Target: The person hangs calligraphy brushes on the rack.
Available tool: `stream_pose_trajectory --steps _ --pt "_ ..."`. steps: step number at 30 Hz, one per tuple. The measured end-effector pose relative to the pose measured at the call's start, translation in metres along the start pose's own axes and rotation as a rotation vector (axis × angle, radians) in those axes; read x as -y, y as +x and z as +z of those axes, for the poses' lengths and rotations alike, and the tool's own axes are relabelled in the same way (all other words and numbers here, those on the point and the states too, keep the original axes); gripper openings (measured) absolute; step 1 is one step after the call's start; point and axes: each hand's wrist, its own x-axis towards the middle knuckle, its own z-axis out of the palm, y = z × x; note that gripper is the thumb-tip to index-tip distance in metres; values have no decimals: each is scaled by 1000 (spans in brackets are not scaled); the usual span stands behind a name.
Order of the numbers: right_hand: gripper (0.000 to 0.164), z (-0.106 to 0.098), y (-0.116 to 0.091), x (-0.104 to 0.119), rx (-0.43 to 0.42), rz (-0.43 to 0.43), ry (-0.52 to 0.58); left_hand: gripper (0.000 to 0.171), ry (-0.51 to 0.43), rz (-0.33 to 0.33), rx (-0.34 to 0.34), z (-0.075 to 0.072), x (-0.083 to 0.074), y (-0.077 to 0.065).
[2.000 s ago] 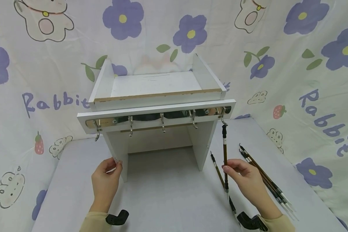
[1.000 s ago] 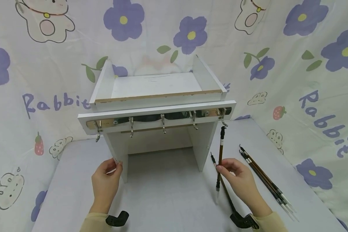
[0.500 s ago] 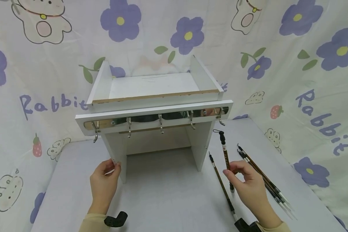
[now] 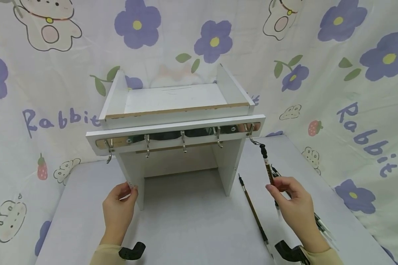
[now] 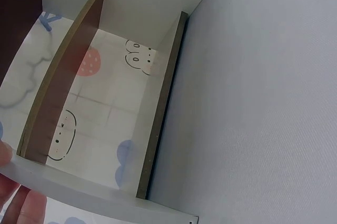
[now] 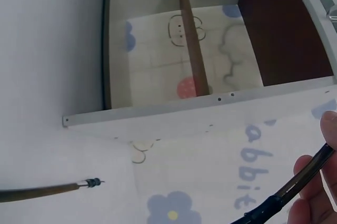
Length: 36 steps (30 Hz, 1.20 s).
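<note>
A white shelf (image 4: pixel 177 97) stands on the table, with a metal strip of several hooks along its front. My left hand (image 4: pixel 119 209) pinches the front edge of the shelf's left side panel (image 4: pixel 131 173). With thumb and fingers, my right hand (image 4: pixel 293 208) holds a calligraphy brush (image 4: pixel 268 170) by its brown handle. The brush leans, its black hanging loop (image 4: pixel 257 142) stretched to the rightmost hook (image 4: pixel 251 134) and touching its tip; whether it is fully over the hook is hard to tell. In the right wrist view the brush (image 6: pixel 297 183) runs out below the fingers.
One brush (image 4: pixel 252 206) lies on the table right of the shelf. Several more brushes (image 4: pixel 324 225) lie in a bundle behind my right hand, partly hidden. A printed cloth (image 4: pixel 172 33) hangs behind. The shelf's lower opening faces me.
My right hand went a little left, then right, with the brush. The brush's loop came up from below the rightmost hook to its tip, and the brush now tilts. My left hand stays put.
</note>
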Motion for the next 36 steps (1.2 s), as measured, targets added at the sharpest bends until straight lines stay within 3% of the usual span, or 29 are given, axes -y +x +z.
stream_pose_trajectory --steps 36 --pt "26 4 4 -15 -44 -3 -56 14 6 -7 0 0 0 0"
